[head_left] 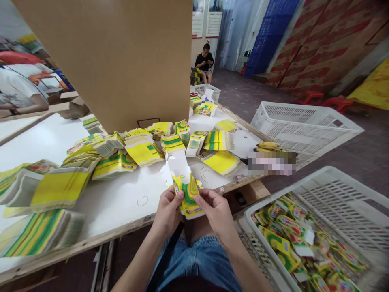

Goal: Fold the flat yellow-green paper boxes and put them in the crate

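Note:
Between both hands, above my lap at the table's front edge, is a yellow and green printed carton (189,194) with a white flap standing up at its far end. My left hand (169,205) grips its left side, thumb on the printed face. On the right side my right hand (214,207) pinches it between thumb and fingers. Just beyond lie stacks of flat yellow cartons, among them a plain yellow-faced stack (221,162) and a bundle with green stripes (172,144).
A large brown cardboard sheet (121,61) stands at the back of the white table (121,198). At right, a white crate (328,178) holds many printed cartons; another white crate (306,117) stands behind it. Bananas (269,147) lie at the table edge. A person (204,63) sits farther back.

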A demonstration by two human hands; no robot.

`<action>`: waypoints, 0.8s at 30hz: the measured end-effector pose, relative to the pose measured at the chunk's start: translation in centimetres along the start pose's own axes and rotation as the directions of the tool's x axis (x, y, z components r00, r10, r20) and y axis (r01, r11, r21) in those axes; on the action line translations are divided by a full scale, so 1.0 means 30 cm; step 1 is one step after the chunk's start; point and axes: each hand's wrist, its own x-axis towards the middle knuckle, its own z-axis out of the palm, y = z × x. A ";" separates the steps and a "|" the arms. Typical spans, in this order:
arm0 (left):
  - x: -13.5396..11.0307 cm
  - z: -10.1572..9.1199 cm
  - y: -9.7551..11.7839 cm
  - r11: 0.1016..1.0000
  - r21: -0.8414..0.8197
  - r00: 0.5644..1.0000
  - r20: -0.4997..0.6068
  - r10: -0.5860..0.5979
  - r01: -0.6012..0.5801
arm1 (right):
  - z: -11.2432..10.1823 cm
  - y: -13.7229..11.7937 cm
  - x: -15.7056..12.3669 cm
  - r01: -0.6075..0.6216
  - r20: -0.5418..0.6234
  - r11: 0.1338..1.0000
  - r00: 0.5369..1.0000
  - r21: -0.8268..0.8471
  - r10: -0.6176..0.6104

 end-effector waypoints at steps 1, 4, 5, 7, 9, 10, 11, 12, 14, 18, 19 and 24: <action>0.003 0.003 -0.005 1.000 0.021 0.999 -0.041 0.010 -0.009 | 0.002 0.010 -0.002 0.024 -0.010 0.999 1.000 -0.023 -0.025; 0.003 0.007 -0.015 0.989 0.142 0.994 -0.089 0.062 -0.049 | 0.003 0.035 -0.008 0.079 -0.047 0.994 0.995 -0.071 -0.083; -0.001 0.007 -0.014 0.979 0.188 0.992 -0.083 0.092 -0.076 | 0.001 0.037 -0.009 0.093 -0.055 0.992 0.994 -0.084 -0.097; -0.014 0.005 -0.007 0.959 0.253 0.988 -0.049 0.143 -0.126 | -0.010 0.028 -0.008 0.134 -0.045 0.986 0.989 -0.097 -0.139; -0.028 0.000 0.006 0.951 0.278 0.990 0.029 0.135 -0.137 | -0.027 0.005 -0.003 0.188 0.009 0.978 0.982 -0.094 -0.188; -0.034 -0.003 0.014 0.950 0.284 0.991 0.082 0.107 -0.127 | -0.037 -0.010 0.001 0.208 0.054 0.974 0.978 -0.086 -0.204; -0.039 -0.006 0.021 0.951 0.288 0.988 0.132 0.075 -0.111 | -0.048 -0.025 0.005 0.218 0.111 0.973 0.972 -0.079 -0.208; -0.042 -0.008 0.028 0.952 0.292 0.983 0.177 0.043 -0.094 | -0.059 -0.040 0.009 0.221 0.172 0.972 0.964 -0.079 -0.205; -0.047 -0.014 0.039 0.953 0.298 0.972 0.235 -0.016 -0.056 | -0.080 -0.065 0.017 0.230 0.266 0.964 0.945 -0.130 -0.190; -0.055 -0.023 0.042 0.953 0.304 0.955 0.283 -0.092 0.002 | -0.110 -0.094 0.021 0.312 0.312 0.896 0.926 -0.316 -0.213; -0.058 -0.024 0.041 0.949 0.314 0.950 0.295 -0.102 0.004 | -0.114 -0.097 0.020 0.334 0.320 0.878 0.920 -0.342 -0.226; -0.061 -0.031 0.044 0.931 0.364 0.931 0.346 -0.115 -0.020 | -0.117 -0.094 0.011 0.350 0.324 0.888 0.912 -0.300 -0.250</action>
